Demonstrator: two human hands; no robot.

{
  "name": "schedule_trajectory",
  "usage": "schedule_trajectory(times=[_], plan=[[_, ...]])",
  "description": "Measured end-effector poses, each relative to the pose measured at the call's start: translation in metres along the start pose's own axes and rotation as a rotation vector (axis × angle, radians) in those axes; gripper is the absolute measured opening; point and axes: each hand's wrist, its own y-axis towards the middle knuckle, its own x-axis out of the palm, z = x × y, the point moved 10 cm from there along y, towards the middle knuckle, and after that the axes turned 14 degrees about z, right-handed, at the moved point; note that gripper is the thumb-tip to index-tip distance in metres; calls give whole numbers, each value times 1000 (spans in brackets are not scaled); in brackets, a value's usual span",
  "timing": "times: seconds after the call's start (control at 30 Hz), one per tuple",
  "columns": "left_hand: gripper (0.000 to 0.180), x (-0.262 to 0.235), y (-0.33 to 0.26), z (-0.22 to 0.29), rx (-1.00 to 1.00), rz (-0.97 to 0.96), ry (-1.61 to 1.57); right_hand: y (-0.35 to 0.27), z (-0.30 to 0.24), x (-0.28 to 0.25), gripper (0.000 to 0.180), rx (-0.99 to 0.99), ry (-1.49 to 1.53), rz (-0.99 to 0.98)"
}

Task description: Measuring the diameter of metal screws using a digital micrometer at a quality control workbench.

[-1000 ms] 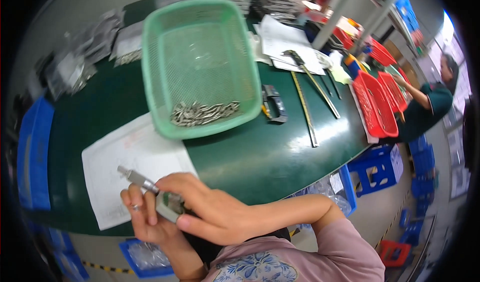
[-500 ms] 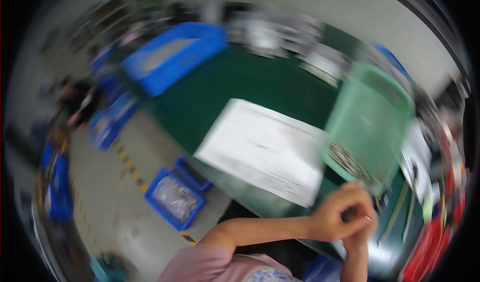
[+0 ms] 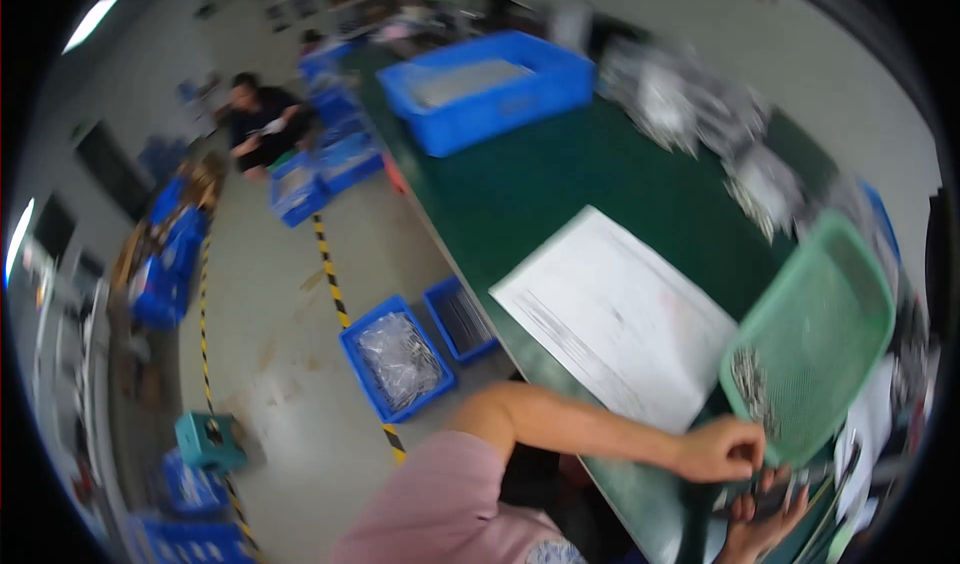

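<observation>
Forming a loose ring of thumb and fingers, the left hand point(image 3: 715, 451) lies just beside the near end of a green basket point(image 3: 737, 366); whether it pinches anything cannot be told, owing to blur. The right hand point(image 3: 762, 524), palm side up and fingers partly bent, appears to have hold of a small metal tool point(image 3: 796, 481), whose outline is unclear.

Possible faults, as judged: the tool may slip, since the bent fingers seem to support it only lightly; the basket may be knocked, should either hand swing toward its rim, scattering the metal parts point(image 3: 752, 389) within; the paper sheet point(image 3: 620, 309) may be dragged askew, should the left forearm point(image 3: 600, 434) sweep across it.

Relative positions: the tool lies at the right hand's fingers, near the left hand on its right side. The metal parts lie just beyond the left hand, gathered at the basket's near left side. The sheet lies beyond and to the left of the same hand, flat on the green table point(image 3: 540, 179). Farther beyond, well apart from both hands, stands a blue bin point(image 3: 515, 114).
</observation>
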Motion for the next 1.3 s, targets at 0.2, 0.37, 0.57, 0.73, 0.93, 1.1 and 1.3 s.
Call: schedule_trajectory(times=[0.2,0.37,0.57,0.73,0.93,1.1,1.3], plan=[[12,-34,-10,-20,-418,8,-103,6,32,57,56,278,128,-178],[12,-27,-11,-23,-491,-18,-190,12,37,46,57,360,222,-190],[10,-12,-21,-21,-486,-98,-136,5,31,34,51,343,244,-175],[10,-13,-22,-21,-491,-115,-62,4,35,35,55,380,260,-187],[10,-16,-20,-21,-498,-148,-49,5,36,40,56,375,201,-196],[11,-14,-19,-20,-491,-164,-90,5,35,40,56,379,226,-184],[11,-12,-19,-19,-494,-179,-101,6,37,36,56,369,196,-157]])
